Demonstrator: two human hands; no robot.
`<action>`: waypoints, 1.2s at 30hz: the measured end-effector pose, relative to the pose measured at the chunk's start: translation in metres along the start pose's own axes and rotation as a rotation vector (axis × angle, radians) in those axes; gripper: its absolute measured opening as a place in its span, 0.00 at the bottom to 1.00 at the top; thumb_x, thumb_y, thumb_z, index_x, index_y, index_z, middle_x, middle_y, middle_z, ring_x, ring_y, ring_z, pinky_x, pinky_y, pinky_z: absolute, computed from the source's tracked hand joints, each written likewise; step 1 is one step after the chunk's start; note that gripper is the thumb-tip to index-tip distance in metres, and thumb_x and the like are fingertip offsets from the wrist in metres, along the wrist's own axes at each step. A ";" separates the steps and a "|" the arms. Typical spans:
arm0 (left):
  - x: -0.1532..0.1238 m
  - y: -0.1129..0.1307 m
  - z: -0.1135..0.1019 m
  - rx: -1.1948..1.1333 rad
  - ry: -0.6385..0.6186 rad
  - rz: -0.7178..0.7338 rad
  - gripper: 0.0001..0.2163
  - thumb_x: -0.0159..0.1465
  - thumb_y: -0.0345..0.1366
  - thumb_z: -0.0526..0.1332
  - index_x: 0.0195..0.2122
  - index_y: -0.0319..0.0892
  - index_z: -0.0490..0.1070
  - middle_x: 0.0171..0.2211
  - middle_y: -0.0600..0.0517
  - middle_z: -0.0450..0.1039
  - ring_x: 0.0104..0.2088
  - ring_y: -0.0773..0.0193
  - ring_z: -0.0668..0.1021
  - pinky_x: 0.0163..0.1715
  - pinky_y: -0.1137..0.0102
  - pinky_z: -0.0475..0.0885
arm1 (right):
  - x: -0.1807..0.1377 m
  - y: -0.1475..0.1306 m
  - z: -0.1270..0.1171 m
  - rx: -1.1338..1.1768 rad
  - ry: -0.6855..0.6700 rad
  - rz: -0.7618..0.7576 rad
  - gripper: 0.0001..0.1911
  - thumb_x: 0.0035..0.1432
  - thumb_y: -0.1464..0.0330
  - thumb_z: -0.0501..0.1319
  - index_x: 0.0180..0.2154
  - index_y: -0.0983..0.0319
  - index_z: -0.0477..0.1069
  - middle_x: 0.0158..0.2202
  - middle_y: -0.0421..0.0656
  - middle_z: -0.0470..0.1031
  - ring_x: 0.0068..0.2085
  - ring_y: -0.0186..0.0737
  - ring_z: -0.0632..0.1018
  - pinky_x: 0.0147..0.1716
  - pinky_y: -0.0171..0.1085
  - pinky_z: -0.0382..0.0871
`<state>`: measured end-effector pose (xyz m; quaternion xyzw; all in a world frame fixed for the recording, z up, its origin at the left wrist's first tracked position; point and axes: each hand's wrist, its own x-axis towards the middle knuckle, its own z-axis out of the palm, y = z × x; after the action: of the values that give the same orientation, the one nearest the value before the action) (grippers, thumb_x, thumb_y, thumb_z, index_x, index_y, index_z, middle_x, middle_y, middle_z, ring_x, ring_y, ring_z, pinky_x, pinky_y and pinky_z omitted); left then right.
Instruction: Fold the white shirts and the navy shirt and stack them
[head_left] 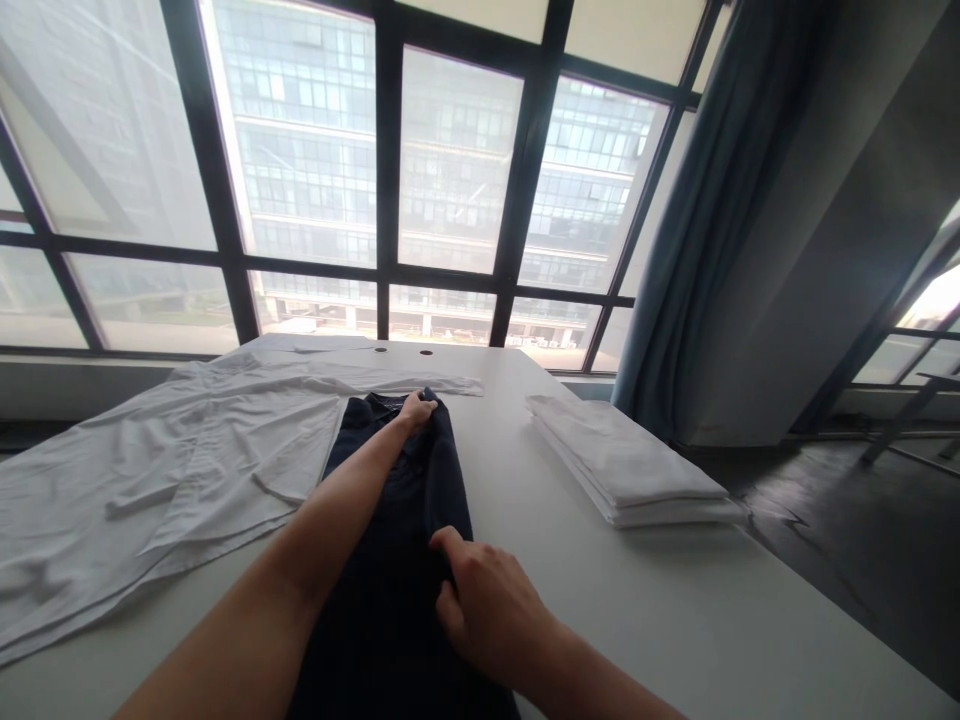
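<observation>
A dark navy garment [390, 560] lies lengthwise on the white table, its right side folded inward; whether it is a shirt or trousers I cannot tell. My left hand [418, 408] reaches out to its far end and pinches the cloth at the far right corner. Nearer to me, my right hand [491, 600] is closed on the garment's right edge, with thumb and index finger at the fold. Just left of the garment, a wrinkled white shirt [187, 470] is spread flat, and one sleeve stretches behind the far end of the navy cloth.
On the right of the white table [645, 610] sits a neat stack of folded white cloth [630, 455], close to the table's right edge. Two dark round holes are near the far edge. Beyond are large windows [457, 160] and a blue-grey curtain [697, 240].
</observation>
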<state>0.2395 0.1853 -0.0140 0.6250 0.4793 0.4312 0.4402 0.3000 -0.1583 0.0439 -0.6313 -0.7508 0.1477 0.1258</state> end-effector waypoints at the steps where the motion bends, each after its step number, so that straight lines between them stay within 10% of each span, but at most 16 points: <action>1: -0.001 -0.003 -0.001 0.012 0.002 0.005 0.21 0.62 0.35 0.66 0.55 0.36 0.66 0.41 0.43 0.78 0.38 0.60 0.80 0.39 0.70 0.75 | 0.000 -0.001 0.001 0.065 0.010 -0.022 0.23 0.54 0.74 0.55 0.53 0.62 0.68 0.39 0.48 0.80 0.40 0.48 0.80 0.37 0.39 0.67; 13: -0.038 0.010 -0.039 0.443 0.023 0.140 0.28 0.64 0.34 0.62 0.63 0.32 0.59 0.60 0.32 0.65 0.62 0.45 0.67 0.61 0.57 0.60 | -0.001 0.000 0.023 0.482 -0.184 -0.212 0.21 0.52 0.71 0.60 0.49 0.61 0.74 0.36 0.42 0.79 0.33 0.36 0.77 0.31 0.31 0.69; 21: -0.187 0.011 -0.081 0.803 -0.228 0.538 0.15 0.64 0.40 0.60 0.49 0.41 0.76 0.59 0.43 0.69 0.60 0.51 0.70 0.61 0.61 0.62 | -0.003 0.005 0.010 0.220 -0.302 -0.455 0.30 0.48 0.57 0.71 0.53 0.58 0.74 0.46 0.45 0.71 0.36 0.37 0.75 0.38 0.36 0.71; 29: -0.301 -0.005 -0.139 1.000 -0.277 0.341 0.30 0.66 0.55 0.54 0.63 0.41 0.64 0.67 0.40 0.55 0.67 0.46 0.58 0.64 0.53 0.54 | -0.001 0.003 0.027 0.043 -0.208 -0.501 0.30 0.50 0.50 0.68 0.52 0.55 0.73 0.45 0.43 0.68 0.40 0.42 0.75 0.44 0.40 0.69; 36: -0.294 -0.018 -0.143 1.147 -0.320 0.280 0.34 0.68 0.58 0.46 0.67 0.38 0.57 0.69 0.36 0.47 0.69 0.47 0.49 0.66 0.52 0.41 | 0.024 0.017 0.031 0.031 -0.195 -0.536 0.30 0.52 0.51 0.68 0.53 0.56 0.71 0.45 0.43 0.67 0.43 0.41 0.74 0.46 0.40 0.69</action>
<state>0.0485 -0.0801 -0.0310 0.8763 0.4765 0.0588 0.0392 0.2995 -0.1338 0.0092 -0.3913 -0.8971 0.1808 0.0972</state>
